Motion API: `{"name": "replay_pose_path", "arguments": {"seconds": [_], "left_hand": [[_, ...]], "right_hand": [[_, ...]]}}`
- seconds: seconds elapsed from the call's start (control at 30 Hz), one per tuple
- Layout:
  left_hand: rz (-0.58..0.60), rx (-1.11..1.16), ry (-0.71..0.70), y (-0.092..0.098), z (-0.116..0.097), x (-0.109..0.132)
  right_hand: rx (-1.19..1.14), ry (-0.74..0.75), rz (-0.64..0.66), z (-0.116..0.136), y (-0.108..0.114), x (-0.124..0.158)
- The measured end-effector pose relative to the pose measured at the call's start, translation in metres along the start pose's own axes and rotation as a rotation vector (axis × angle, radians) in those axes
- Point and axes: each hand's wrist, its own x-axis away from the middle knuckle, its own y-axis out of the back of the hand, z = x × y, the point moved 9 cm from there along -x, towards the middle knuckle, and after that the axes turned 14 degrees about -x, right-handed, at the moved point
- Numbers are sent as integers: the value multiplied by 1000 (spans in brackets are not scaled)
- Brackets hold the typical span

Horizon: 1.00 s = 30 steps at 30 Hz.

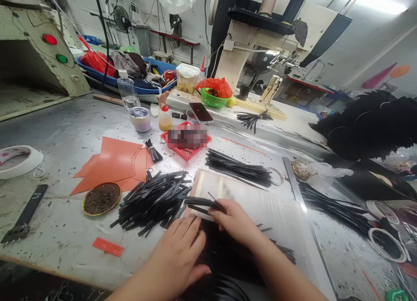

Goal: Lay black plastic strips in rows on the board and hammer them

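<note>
My right hand (233, 220) is closed around a small bunch of thin black strips (198, 201), its thumb and fingers pinching them above a pale board (260, 205). My left hand (182, 249) is beside it, palm down, with bent fingers and the thumb apart. No held thing shows in it. Below both hands lies a dark black piece (218, 244), partly covered by them, with more black strips (224, 288) at the bottom edge. A loose heap of short black strips (153, 201) lies left of the board.
Orange sheets (114, 162), a round dish (101, 199) and a pronged tool (26, 214) lie at left. Behind the board are a strip bundle (237, 166), a red basket (185, 152) and a phone (201, 113). A metal ruler (295, 183) crosses the board's right side. A sewing machine (267, 53) stands behind.
</note>
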Motion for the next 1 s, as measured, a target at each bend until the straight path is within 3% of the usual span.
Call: {"name": "replay_pose_path", "arguments": {"seconds": [0.47, 1.0], "left_hand": [[8, -33, -1, 1, -3, 2], [18, 30, 28, -2, 0, 2]], "right_hand": [[79, -123, -41, -9, 2, -2], [87, -126, -46, -15, 6, 3]]}}
